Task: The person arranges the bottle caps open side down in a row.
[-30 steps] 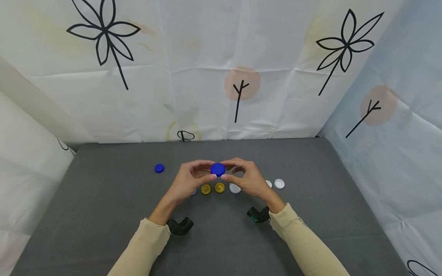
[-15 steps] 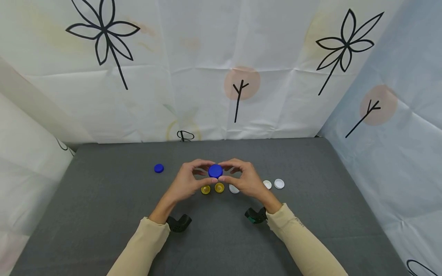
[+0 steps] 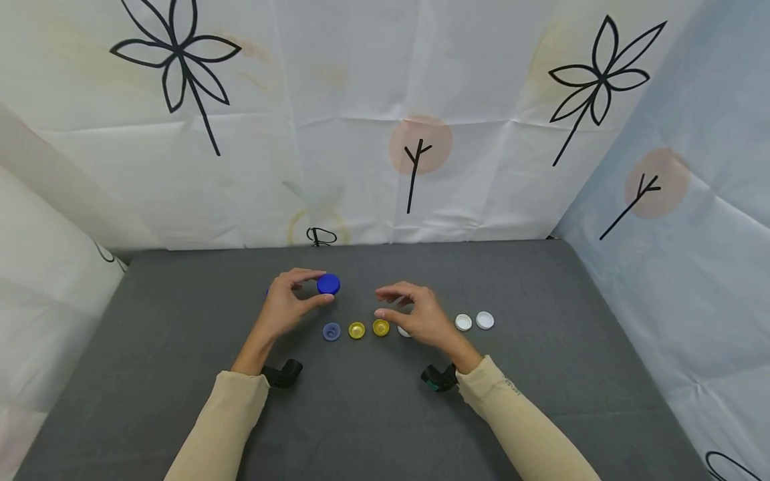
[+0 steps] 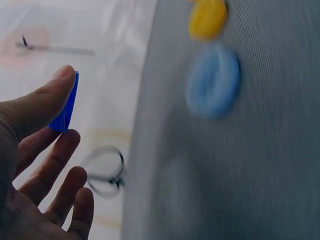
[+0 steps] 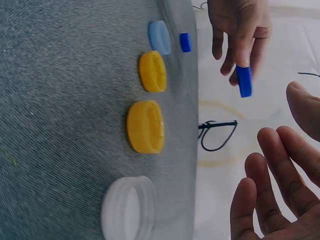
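Between thumb and fingers, my left hand (image 3: 283, 304) pinches a blue bottle cap (image 3: 328, 284) above the table. Seen from the left wrist, this blue cap (image 4: 65, 107) is edge-on at the thumb tip. My right hand (image 3: 421, 317) hovers with loosely bent fingers and holds nothing. Below the hands lie a light blue cap (image 3: 331, 332) and two yellow caps (image 3: 357, 330). A white cap (image 3: 404, 332) is partly hidden by my right hand. Another blue cap (image 5: 185, 42) lies on the table, almost wholly covered by my left hand in the head view.
Two more white caps (image 3: 474, 322) lie to the right in the same row. The grey cloth-covered table (image 3: 373, 414) meets a white printed fabric wall (image 3: 361, 167) at the back, with fabric at both sides. A dark device is on each wrist.
Both hands had hold of the blue cap before. My right hand has let go of it, and my left hand has carried it to the left, uncovering the light blue cap.
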